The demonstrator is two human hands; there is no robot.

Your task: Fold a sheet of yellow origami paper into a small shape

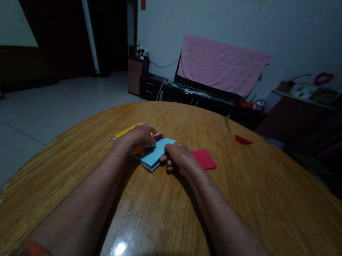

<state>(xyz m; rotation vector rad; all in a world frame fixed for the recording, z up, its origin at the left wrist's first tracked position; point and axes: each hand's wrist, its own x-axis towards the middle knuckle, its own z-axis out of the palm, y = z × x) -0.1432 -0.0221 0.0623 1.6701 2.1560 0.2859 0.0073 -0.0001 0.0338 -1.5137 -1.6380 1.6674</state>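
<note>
My left hand [143,135] grips a clear plastic packet [112,139] of coloured paper, with its thumb over the top. Yellow paper [129,129] shows at the packet's far left side, and bits of red and orange show around the fingers. From the packet's right side sticks light blue paper [157,153], several sheets thick at the near corner. My right hand [176,157] pinches the right edge of this blue paper between thumb and curled fingers. Just beyond the right wrist lies a flat pinkish-red paper stack [205,159], partly hidden by the hand.
All this rests on a round wooden table [159,214]. A folded red paper piece [243,140] lies toward its far right edge. Behind the table stands a low black cabinet [196,99] with a pink cloth [223,66] draped over a screen on it.
</note>
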